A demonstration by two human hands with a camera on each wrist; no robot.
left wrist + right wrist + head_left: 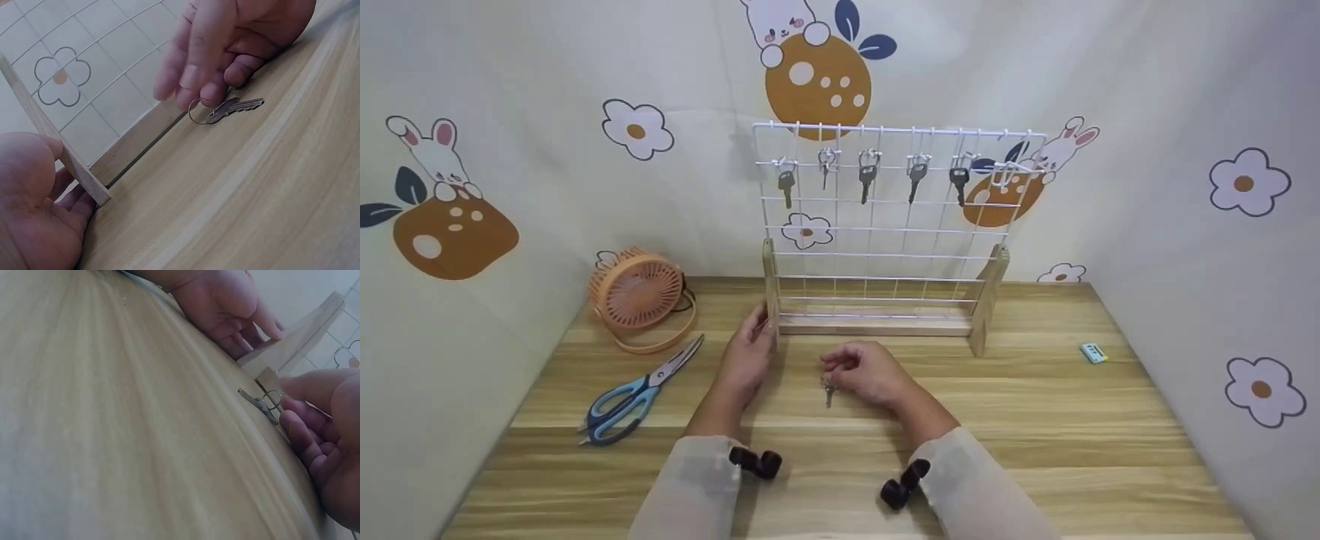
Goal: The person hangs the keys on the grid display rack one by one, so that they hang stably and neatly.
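Wood-grain desk (1035, 420) at frame centre: key (233, 108) is pinched by right hand (866, 373), blade toward viewer; relaxed left hand (750, 352) touches rack (769, 285).

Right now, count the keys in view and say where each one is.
6. Five hang in a row on the wire rack: keys. The sixth key lies on the table at the right hand fingertips.

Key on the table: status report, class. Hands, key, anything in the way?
Right hand pinching the key by its ring. Left hand steadying the rack by its wooden foot. Nothing between key and rack.
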